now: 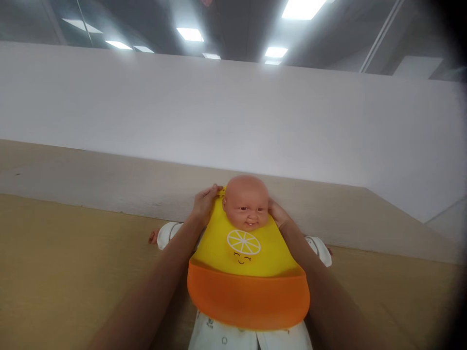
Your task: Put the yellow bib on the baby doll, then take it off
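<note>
A baby doll point(245, 199) lies face up with its head away from me, dressed in white printed clothes point(222, 335). Over its chest is a yellow bib point(215, 243) with a white citrus slice, a smiling face and an orange catch pocket point(248, 299). My left hand point(205, 203) pinches the bib's neck strap point(221, 192) beside the doll's head. On the other side, my right hand point(278, 213) reaches behind the head and neck; its fingers are hidden, so I cannot tell what they hold. The doll's arms stretch out past my forearms.
The doll rests on a wood-toned surface point(73, 262). Beyond its head runs a paler ledge or strip point(109, 177), then a white wall or panel point(219, 112). Dark glass with reflected ceiling lights point(189, 34) stands above.
</note>
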The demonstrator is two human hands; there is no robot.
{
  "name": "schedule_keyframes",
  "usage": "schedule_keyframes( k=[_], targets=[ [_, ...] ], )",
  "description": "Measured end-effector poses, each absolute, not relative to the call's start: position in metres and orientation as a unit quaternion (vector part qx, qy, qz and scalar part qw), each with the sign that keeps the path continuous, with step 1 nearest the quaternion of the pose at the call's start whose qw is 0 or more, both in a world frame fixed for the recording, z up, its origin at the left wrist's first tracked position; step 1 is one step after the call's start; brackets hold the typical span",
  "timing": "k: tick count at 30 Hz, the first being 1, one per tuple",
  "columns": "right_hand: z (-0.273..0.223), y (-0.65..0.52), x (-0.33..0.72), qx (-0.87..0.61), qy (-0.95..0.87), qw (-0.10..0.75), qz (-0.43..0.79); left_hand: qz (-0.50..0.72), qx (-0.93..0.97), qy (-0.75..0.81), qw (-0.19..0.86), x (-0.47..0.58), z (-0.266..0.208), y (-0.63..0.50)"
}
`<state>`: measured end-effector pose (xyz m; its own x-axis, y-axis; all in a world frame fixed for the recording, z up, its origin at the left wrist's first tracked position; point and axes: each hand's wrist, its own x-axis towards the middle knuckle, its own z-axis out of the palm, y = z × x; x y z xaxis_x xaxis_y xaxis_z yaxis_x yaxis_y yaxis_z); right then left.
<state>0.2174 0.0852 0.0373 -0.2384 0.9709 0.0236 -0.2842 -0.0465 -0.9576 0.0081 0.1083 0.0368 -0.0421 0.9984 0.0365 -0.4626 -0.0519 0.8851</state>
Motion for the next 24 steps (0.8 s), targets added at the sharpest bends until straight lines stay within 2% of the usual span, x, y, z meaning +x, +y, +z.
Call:
schedule_keyframes(
  k=[9, 17, 24],
  targets=[
    [0.04, 0.079, 0.216, -0.352, -0.481, 0.497, 0.631, 0.615, 0.395, 0.426, 0.532, 0.006, 0.035, 0.111],
    [0.035, 0.087, 0.218, -0.34, -0.478, 0.47, 0.659, 0.553, 0.442, 0.359, 0.608, 0.003, 0.044, 0.104],
    [0.025, 0.095, 0.222, -0.327, -0.474, 0.463, 0.674, 0.551, 0.441, 0.386, 0.594, 0.003, 0.048, 0.105]
  ],
)
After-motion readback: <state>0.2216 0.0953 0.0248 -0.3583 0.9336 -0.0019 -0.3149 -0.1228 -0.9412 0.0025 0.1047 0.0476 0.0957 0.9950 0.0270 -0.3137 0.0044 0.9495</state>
